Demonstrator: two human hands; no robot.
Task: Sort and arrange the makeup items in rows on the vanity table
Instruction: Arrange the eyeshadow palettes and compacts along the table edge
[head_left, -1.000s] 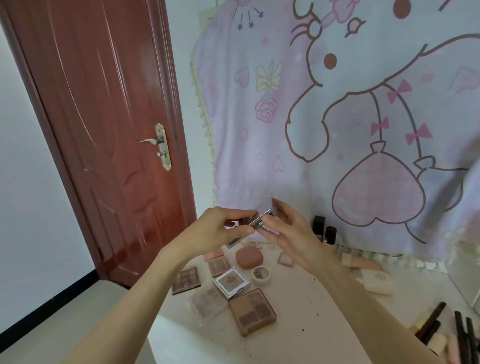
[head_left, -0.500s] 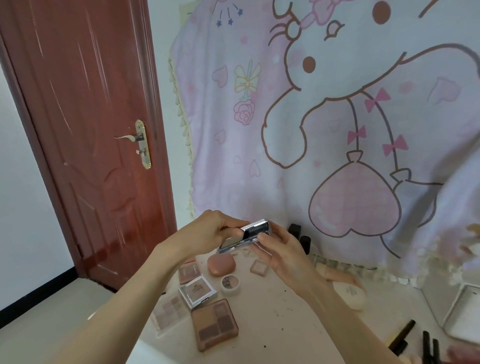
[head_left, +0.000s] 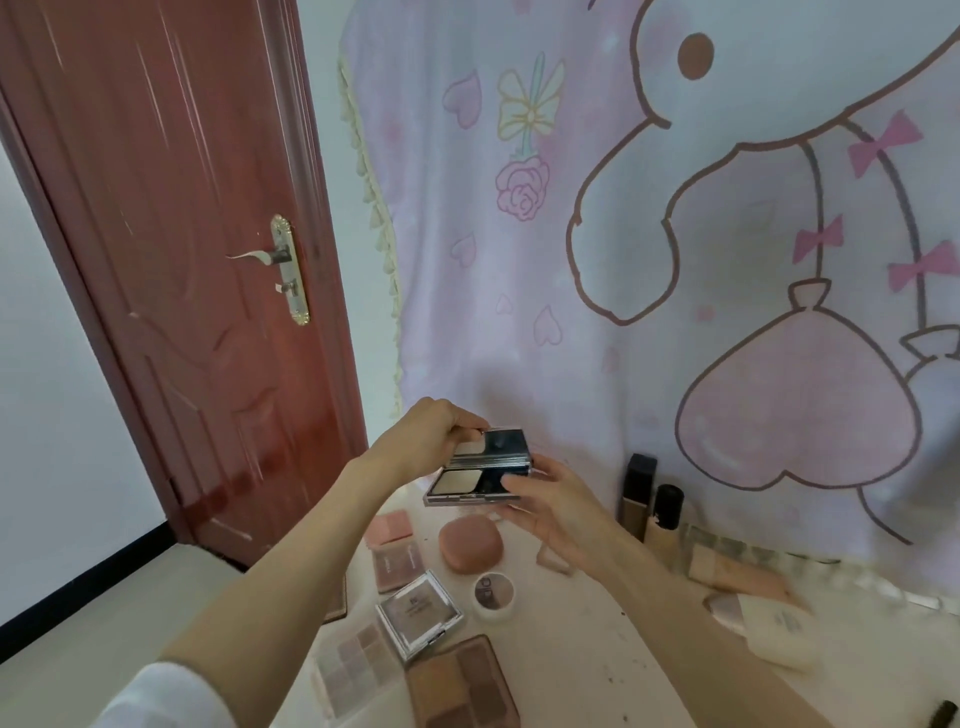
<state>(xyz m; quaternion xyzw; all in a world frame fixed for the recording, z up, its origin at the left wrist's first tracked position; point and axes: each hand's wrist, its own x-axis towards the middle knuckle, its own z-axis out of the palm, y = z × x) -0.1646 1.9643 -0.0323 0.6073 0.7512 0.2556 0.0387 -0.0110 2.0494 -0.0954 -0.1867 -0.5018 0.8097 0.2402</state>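
Nearest, below the fingers, the flat palettes already lie on the worktop (head_left: 597, 670) in a rough column: a brown palette (head_left: 462, 686), a clear pale one (head_left: 356, 670) beside it, a silver square compact (head_left: 420, 613), then a small round pot (head_left: 493, 595), a rounded pink case (head_left: 470, 545) and pink flat cases (head_left: 392, 545) closer to the hands. That group looks partly sorted but not yet in tidy rows.

Above it, both hands hold an open compact (head_left: 480, 475) off the worktop. The left hand (head_left: 423, 439) has its fingers curled over the lid, pinching its top edge; the right hand (head_left: 550, 506) cradles the base, fingers bent round its right side. It probably needs shutting and a place among the palettes.

Beyond the right fingers, dark bottles (head_left: 652, 499) stand by the curtain (head_left: 623, 260), and tubes (head_left: 753, 608) lie loosely to their right, apparently still to be lined up.
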